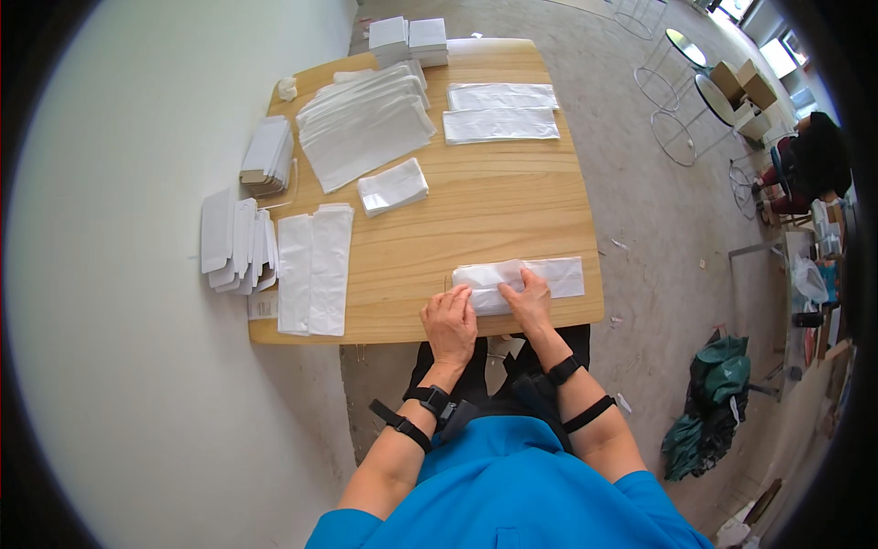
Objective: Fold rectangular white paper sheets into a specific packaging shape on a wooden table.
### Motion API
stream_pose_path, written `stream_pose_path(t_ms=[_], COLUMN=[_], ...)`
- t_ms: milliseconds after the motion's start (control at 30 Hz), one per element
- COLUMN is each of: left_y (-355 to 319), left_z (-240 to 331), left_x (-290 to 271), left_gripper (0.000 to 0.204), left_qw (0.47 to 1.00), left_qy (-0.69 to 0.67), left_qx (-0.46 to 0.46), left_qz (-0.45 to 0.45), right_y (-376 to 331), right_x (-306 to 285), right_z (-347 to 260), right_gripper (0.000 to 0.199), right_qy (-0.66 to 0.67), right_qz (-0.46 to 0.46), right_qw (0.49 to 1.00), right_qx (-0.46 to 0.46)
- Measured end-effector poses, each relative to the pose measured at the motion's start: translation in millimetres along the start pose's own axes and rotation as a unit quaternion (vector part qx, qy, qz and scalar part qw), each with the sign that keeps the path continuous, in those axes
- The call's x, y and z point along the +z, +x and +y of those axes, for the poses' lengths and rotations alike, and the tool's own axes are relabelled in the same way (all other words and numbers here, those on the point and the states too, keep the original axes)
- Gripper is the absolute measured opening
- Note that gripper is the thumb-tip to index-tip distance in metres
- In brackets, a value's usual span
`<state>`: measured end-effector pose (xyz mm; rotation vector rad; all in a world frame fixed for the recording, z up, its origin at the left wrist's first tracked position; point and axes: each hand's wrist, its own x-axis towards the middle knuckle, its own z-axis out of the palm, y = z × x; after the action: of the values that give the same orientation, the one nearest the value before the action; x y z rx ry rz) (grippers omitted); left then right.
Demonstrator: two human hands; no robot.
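Observation:
A long, thin white plastic bag (558, 276), folded into a strip, lies along the near right edge of the wooden table. At its left end my left hand (450, 322) is closed, with the fingertips pinching the edge. Farther right, my right hand (529, 302) presses on the strip, thumb and forefinger gripping a fold. The layers beneath the fingers are partly hidden. Across from my hands, a small folded white bundle (393, 187) rests near the middle of the table.
The wooden table (512, 206) holds a fanned stack of white bags (366, 123), folded strips (501, 112) at the far right and more strips (314, 270) at the left. White boxes (408, 41) stand at the back; flat cartons (240, 242) line the wall side. A person (809, 165) sits far right.

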<state>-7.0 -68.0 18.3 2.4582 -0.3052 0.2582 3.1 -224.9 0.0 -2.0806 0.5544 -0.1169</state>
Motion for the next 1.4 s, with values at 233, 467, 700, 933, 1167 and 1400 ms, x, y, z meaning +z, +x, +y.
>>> stream_pose_path(t_ms=[233,467,700,933,1167,1400], left_y=[3,23,28,30,28,28], left_z=[-15,-32,-31,-35,-45,-50], left_x=[-2,2,11,24,27,26], left_gripper=[0.018,0.023,0.023,0.024,0.024,0.022], left_qw=[0.961,0.937,0.946,0.936,0.919,0.924], left_qy=[-0.182,-0.229,-0.183,-0.185,-0.213,-0.211], left_qx=[-0.21,-0.256,-0.259,-0.289,-0.32,-0.306], left_qz=[-0.005,-0.064,-0.069,-0.079,-0.088,-0.091], right_y=[1,0,0,3,3,13], right_x=[5,6,4,2,-20,-40], right_z=[5,-6,-11,-4,1,42], right_gripper=[0.027,0.024,0.026,0.029,0.037,0.034], right_qy=[-0.016,-0.019,-0.03,-0.031,0.05,0.061], right_qz=[0.004,0.011,0.005,0.003,0.01,-0.006], right_qw=[1.0,1.0,0.999,0.999,0.997,0.995], right_qx=[-0.014,0.013,0.015,0.019,0.052,0.08])
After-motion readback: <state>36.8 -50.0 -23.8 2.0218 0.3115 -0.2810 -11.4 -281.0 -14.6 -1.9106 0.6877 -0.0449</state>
